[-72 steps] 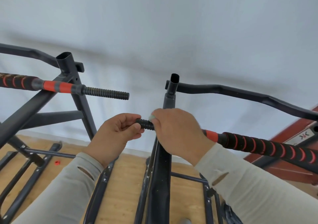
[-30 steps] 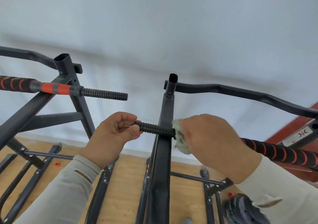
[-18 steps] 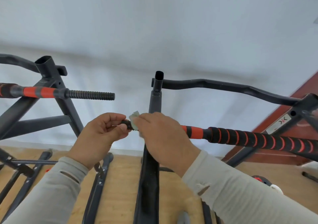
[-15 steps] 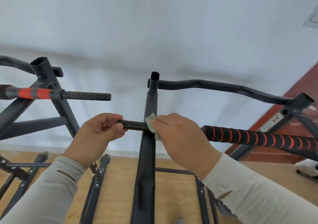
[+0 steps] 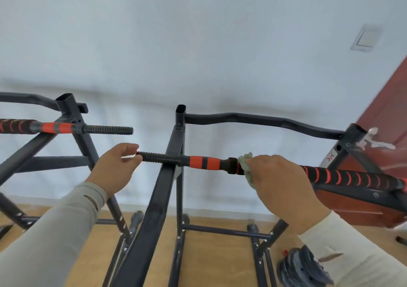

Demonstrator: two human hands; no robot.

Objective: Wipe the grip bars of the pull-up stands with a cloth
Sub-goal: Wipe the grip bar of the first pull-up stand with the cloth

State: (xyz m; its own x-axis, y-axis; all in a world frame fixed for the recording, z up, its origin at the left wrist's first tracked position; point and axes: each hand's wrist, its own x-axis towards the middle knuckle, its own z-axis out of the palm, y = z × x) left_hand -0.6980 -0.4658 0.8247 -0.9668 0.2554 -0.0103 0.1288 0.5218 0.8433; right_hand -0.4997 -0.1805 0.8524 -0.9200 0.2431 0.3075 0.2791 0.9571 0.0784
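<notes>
The right pull-up stand's grip bar (image 5: 204, 162) runs across the middle, black ribbed at its left end, then orange bands, then black foam with orange stripes toward the right. My left hand (image 5: 115, 170) pinches the ribbed left tip between thumb and fingers. My right hand (image 5: 279, 181) grips a pale green cloth (image 5: 246, 167) wrapped round the bar just right of the orange bands. A second stand's grip bar (image 5: 88, 129) sticks out at the left, untouched.
Black frame uprights (image 5: 163, 189) of both stands rise from the wooden floor (image 5: 211, 262) in front of a white wall. A curved top bar (image 5: 264, 121) lies behind. Dark weight plates (image 5: 301, 269) sit at the lower right. A red-brown door (image 5: 383, 119) stands at the right.
My right hand has slid the cloth rightward along the bar, uncovering the ribbed section and orange bands. My left hand stays on the bar's left tip. The view has shifted right.
</notes>
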